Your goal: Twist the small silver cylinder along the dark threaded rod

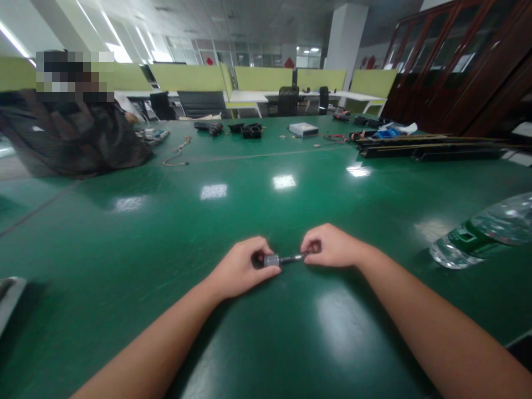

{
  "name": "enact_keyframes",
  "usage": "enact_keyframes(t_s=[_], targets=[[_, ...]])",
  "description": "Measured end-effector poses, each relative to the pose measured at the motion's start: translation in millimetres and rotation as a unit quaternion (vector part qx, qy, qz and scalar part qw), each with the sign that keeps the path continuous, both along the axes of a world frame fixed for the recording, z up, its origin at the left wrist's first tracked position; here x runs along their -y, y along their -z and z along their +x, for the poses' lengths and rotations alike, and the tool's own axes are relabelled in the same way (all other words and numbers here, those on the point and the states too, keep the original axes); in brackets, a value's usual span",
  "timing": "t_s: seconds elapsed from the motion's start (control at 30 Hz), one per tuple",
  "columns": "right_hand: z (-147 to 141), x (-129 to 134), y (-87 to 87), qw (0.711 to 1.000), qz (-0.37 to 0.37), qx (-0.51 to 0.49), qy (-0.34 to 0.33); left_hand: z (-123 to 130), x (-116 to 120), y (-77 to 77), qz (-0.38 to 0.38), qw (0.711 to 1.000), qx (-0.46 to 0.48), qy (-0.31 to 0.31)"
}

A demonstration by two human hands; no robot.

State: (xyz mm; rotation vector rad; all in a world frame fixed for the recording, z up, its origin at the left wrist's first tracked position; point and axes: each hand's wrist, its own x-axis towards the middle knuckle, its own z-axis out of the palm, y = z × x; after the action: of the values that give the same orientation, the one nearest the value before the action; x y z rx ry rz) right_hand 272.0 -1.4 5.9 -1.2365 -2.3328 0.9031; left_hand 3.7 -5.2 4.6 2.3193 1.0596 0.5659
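My left hand (245, 267) is closed around the grey cylindrical handle of a short screwdriver (272, 260), with thumb and fingers on opposite sides. Its dark shaft points right and ends in a bright metal tip. My right hand (330, 246) pinches at that tip with thumb and forefinger. A small dark piece seems to sit between those fingers, too small to name. Both hands are just above or resting on the green tabletop (166, 244); the exact contact cannot be made out.
A clear water bottle (482, 233) lies on its side at the right. Far back are a white box-shaped drive (303, 129), black parts (251, 131), a cable (178, 149) and long dark rails (432, 148). A large dark bag (83, 138) stands at the left. A tray edge (12, 299) shows lower left.
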Motion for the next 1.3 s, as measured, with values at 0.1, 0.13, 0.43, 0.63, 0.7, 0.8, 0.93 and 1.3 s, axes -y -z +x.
enact_keyframes(t_s=[0.1, 0.13, 0.43, 0.63, 0.7, 0.8, 0.93, 1.3], targets=[[6, -2, -1.1, 1.000, -0.020, 0.008, 0.015, 0, 0, -1.2, -0.004, 1.000, 0.002, 0.001], [6, -3, -1.3, 1.000, -0.022, 0.006, 0.014, 0, 0, -1.5, -0.003, 1.000, 0.002, 0.002], [0, -1, -0.4, 0.999, -0.024, -0.020, -0.009, 0, 0, -1.6, 0.005, 1.000, -0.001, 0.001], [-8, 3, 1.6, 0.999, -0.003, -0.034, -0.022, 0, 0, -0.9, 0.005, 1.000, -0.004, 0.003], [-11, 4, 2.6, 0.999, 0.009, -0.037, -0.024, 0, 0, -1.0, 0.003, 1.000, -0.004, 0.001], [-13, 4, 3.7, 0.998, 0.034, -0.030, -0.031, 1, 0, -1.6, 0.001, 1.000, -0.003, -0.001], [-15, 5, 4.8, 0.997, 0.062, -0.019, -0.039, 2, 1, -2.8, -0.004, 1.000, 0.001, -0.004], [-20, 6, 6.9, 0.995, 0.091, -0.028, -0.036, 0, 0, -2.7, -0.014, 1.000, 0.010, 0.002]])
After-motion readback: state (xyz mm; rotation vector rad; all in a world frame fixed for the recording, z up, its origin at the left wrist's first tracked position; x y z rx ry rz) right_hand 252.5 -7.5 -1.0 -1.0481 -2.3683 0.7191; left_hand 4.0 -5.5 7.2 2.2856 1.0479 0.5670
